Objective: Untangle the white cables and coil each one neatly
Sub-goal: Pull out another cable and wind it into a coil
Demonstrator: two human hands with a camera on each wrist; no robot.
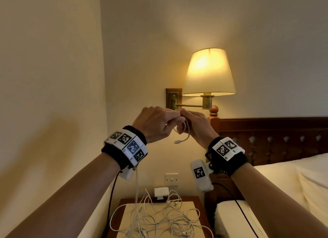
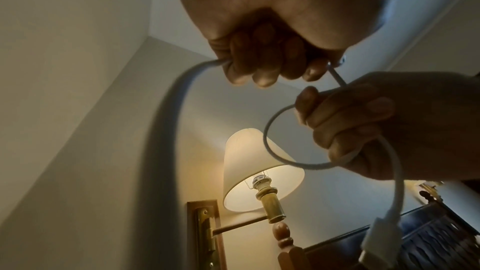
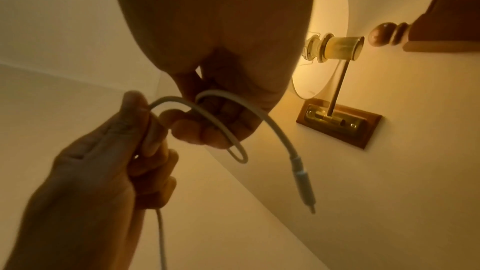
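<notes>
Fingers (image 2: 262,69) of left hand (image 1: 156,124) pinching cable (image 1: 186,131); right hand (image 1: 197,126) clasping its first small loop, plug (image 1: 177,141) dangling. Held high, tail trailing down to tangle (image 1: 159,218) on nightstand (image 1: 195,200). Coiling just begun, seemingly. Next: feeding slack, laying another even loop.

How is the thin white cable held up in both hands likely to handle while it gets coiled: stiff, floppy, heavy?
Probably floppy but slightly springy: the thin white cable bends into a small loop between the left hand and right hand, while its plug end curves outward. Likely light, since fingertip pinches carry it. It may drag the tangled pile of white cables, because one strand hangs toward it.
</notes>
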